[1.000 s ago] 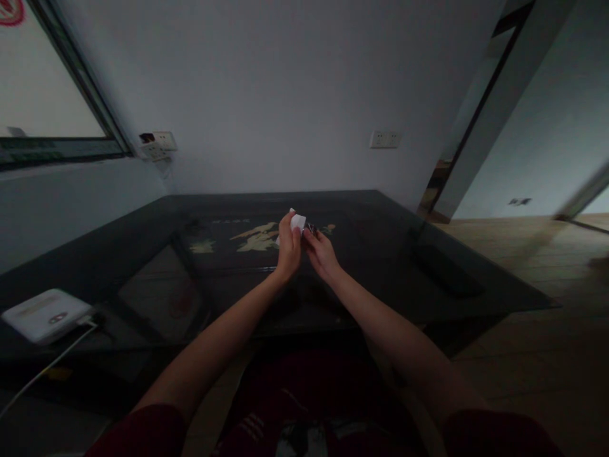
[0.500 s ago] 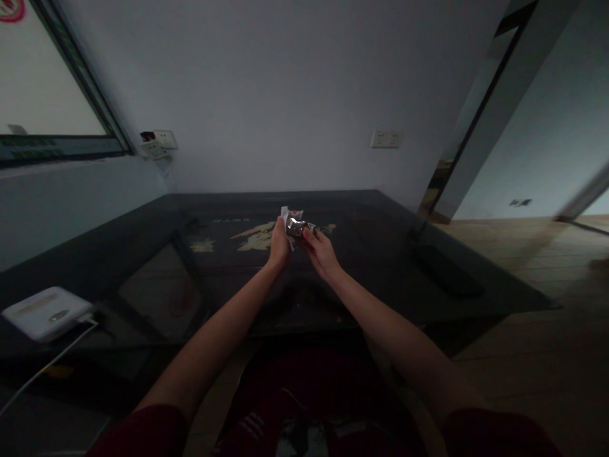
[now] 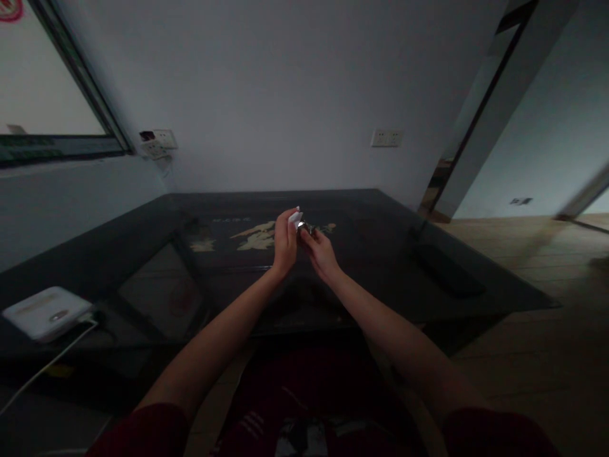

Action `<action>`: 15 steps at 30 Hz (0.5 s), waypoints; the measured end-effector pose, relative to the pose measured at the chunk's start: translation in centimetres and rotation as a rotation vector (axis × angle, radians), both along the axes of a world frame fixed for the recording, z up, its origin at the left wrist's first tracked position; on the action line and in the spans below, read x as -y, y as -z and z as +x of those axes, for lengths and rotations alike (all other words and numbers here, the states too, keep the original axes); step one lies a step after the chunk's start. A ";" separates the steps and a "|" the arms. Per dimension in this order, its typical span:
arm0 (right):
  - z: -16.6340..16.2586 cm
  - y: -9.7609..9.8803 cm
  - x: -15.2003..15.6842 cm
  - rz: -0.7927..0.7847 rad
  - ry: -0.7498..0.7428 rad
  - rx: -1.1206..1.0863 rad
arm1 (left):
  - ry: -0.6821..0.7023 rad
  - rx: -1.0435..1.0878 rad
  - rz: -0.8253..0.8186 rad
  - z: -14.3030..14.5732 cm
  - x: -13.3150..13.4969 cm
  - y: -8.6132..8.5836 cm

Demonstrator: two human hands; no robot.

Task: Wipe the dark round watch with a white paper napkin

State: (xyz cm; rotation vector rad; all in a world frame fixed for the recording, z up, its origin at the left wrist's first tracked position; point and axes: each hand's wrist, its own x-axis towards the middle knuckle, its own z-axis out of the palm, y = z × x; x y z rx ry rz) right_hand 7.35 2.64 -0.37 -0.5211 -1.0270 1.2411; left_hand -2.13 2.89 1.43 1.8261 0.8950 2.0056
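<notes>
Both of my hands meet above the middle of a dark glass-topped table [image 3: 143, 266]. My left hand [image 3: 285, 244] is closed around a small white wrapper [image 3: 295, 219] with a shiny silver inside, pinched between thumb and fingers. My right hand [image 3: 320, 251] is closed too, its fingertips gripping the right end of the same wrapper. The wrapper is held a little above the tabletop, over a pale painted pattern [image 3: 259, 236] under the glass. What the wrapper holds is hidden.
A white flat device [image 3: 45, 312] with a white cable [image 3: 47, 365] lies at the table's left edge. A dark flat object [image 3: 445, 270] lies on the right side. Wall sockets [image 3: 386, 138] sit on the back wall. Wooden floor [image 3: 537, 292] extends to the right.
Half a second ago the wrapper was spread, its silver inside showing. My left hand has now turned and closed over it, so only a white corner shows.
</notes>
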 end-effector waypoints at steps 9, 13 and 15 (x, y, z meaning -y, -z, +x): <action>0.0 -0.5 0.6 -0.023 -0.019 -0.010 | 0.234 0.249 -0.345 -1.3 -2.8 0.1; 0.2 -0.8 0.6 -0.047 -0.040 -0.088 | 0.175 0.190 -0.293 -0.5 -1.9 0.4; 0.2 -0.8 0.5 -0.054 -0.034 -0.107 | 0.091 0.098 -0.160 0.0 -0.9 0.4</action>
